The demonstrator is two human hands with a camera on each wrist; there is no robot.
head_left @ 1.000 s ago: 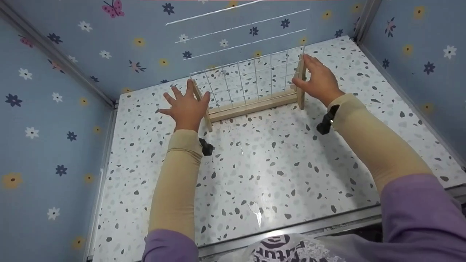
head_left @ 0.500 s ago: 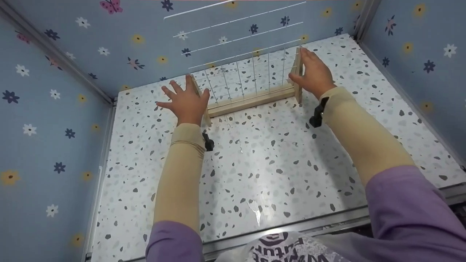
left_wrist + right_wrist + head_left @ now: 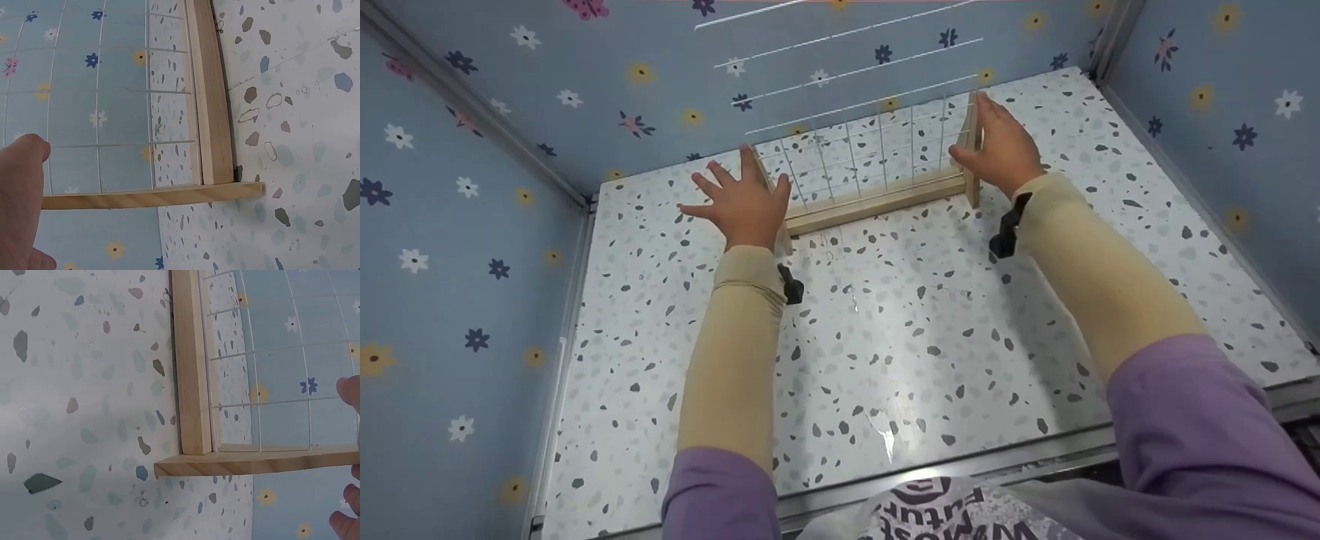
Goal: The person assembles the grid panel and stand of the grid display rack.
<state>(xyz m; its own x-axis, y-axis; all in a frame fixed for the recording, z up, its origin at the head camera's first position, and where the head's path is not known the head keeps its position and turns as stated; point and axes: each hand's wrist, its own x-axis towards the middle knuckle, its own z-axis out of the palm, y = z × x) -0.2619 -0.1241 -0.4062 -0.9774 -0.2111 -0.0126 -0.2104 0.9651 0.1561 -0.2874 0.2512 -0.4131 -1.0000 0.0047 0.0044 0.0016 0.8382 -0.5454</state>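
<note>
A white wire grid rack with a wooden base rail [image 3: 877, 207] and a wooden board at each end stands upright near the back wall. My left hand [image 3: 746, 208], fingers spread, has the left end board between thumb and forefinger. In the left wrist view the thumb [image 3: 25, 154] lies on the grid side of that board [image 3: 152, 197]. My right hand [image 3: 1006, 150] grips the opposite end board [image 3: 974, 180], thumb at its inner side and fingers along its outer face. The right wrist view shows fingertips [image 3: 344, 524] below this board.
The rack rests on a white speckled tabletop [image 3: 885, 337]. A blue flowered panel [image 3: 660, 45] rises behind, with similar panels at left [image 3: 435, 300] and right [image 3: 1207, 150]. A metal edge [image 3: 960, 469] runs along the front. Black cameras are strapped at both wrists.
The rack has slid slightly away from the person, toward the back panel, both hands moving with it. The head view has also shifted a little.
</note>
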